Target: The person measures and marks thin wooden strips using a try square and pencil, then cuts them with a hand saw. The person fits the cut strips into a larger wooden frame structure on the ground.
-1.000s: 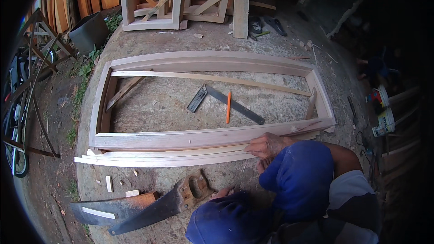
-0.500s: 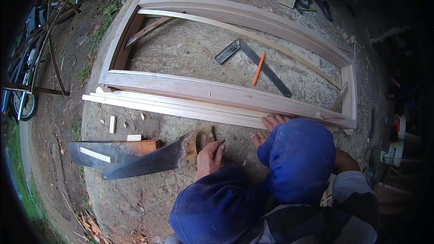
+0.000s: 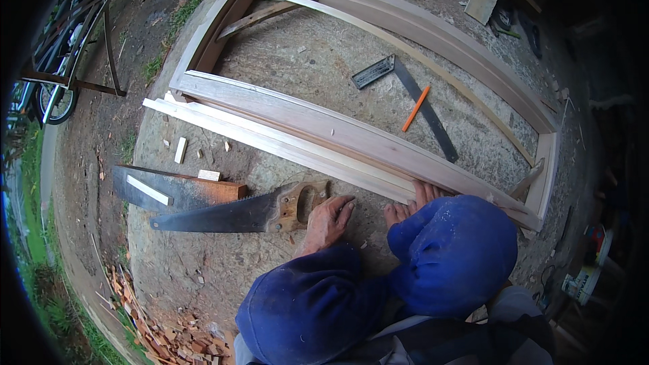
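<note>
the left hand, half-curled and seemingly empty, has the saw at ten o'clock, while the right hand lies straight-fingered on wood strips, grip unclear.

Brought left hand into plain view just beside saw handle; barely showing past left knee a second ago. Lost most of right hand behind right knee, down to fingers at pale strips. Swung view since: now see wooden frame slanting down rightward, plus offcut pile at lower left.
</note>
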Demonstrator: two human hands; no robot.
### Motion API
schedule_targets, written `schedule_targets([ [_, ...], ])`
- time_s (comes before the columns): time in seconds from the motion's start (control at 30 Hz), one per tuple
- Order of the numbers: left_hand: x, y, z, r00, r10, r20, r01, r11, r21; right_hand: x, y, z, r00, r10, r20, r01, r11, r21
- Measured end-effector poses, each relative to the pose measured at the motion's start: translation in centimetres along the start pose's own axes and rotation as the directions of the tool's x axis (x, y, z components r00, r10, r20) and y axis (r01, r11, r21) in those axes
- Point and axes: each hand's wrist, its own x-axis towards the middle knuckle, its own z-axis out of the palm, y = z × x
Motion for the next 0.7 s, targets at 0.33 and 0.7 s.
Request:
schedule_targets([
  [0.33,2.1,-0.8,0.2,0.999,-0.034,0.036,0.032,0.997,0.074,0.8,1.1,-0.8,0.993,-0.087,0.085,0.090,0.996,-0.029],
  [0.7,2.6,-1.7,0.0,0.991,0.134,0.012,-0.128,0.907,0.402,0.3,-0.9,-2.2,0.982,-0.155,-0.110,0.171,0.973,0.154],
])
